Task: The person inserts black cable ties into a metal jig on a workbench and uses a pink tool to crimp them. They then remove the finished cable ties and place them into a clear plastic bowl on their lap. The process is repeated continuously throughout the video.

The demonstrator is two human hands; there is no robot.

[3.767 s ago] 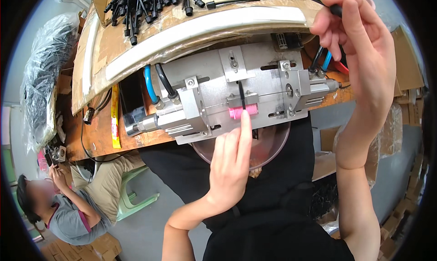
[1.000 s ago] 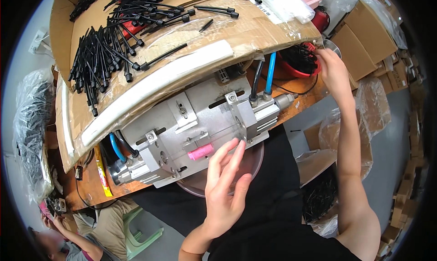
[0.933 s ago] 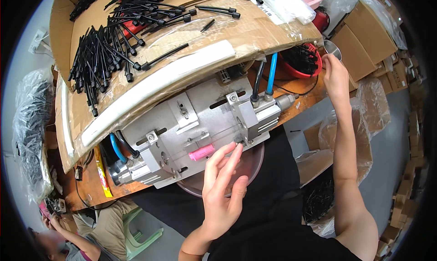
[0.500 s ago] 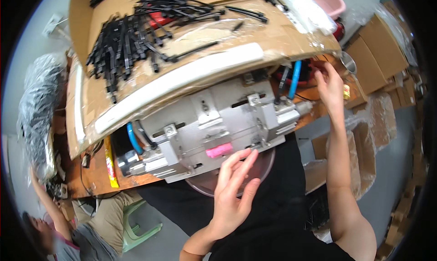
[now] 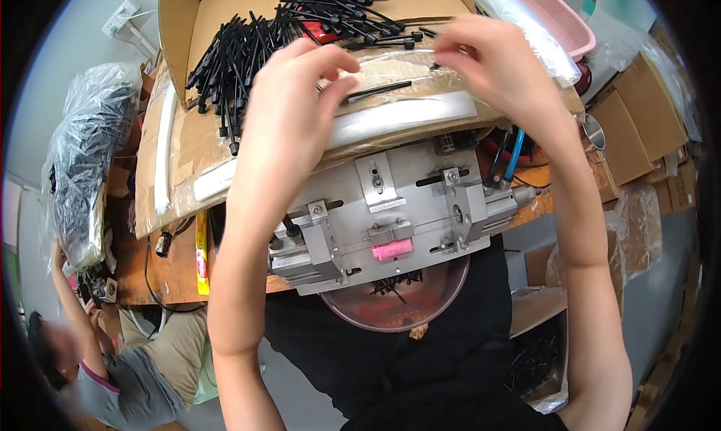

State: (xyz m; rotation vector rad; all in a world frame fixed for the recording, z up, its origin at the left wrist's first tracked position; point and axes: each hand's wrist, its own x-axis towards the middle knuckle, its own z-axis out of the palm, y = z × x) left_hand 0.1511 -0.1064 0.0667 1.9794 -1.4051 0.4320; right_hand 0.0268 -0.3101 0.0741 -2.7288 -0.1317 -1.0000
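My left hand [image 5: 297,93] hangs over the near edge of the cardboard box, its fingers curled with a gap between thumb and forefinger. Beside its thumb a thin black rod [image 5: 383,90] lies on the cardboard. My right hand [image 5: 492,63] is over the box's right part, fingertips pinched at a small black piece [image 5: 435,66]; its shape is mostly hidden. A heap of black rods with thicker heads [image 5: 225,63] spreads across the box. Below the hands stands a grey metal fixture [image 5: 405,183] with a pink block [image 5: 393,249] at its front middle.
Under the fixture a translucent bowl [image 5: 338,311] holds small black pieces. White foam tubing [image 5: 405,117] lines the box's near edge. A blue hose [image 5: 515,154] rises at the fixture's right. A co-worker [image 5: 135,378] sits at the left near a plastic-wrapped bundle [image 5: 79,160].
Both hands have moved up to the cardboard box, the left from in front of the pink block, the right from the red container beside the fixture. The view has shifted slightly.
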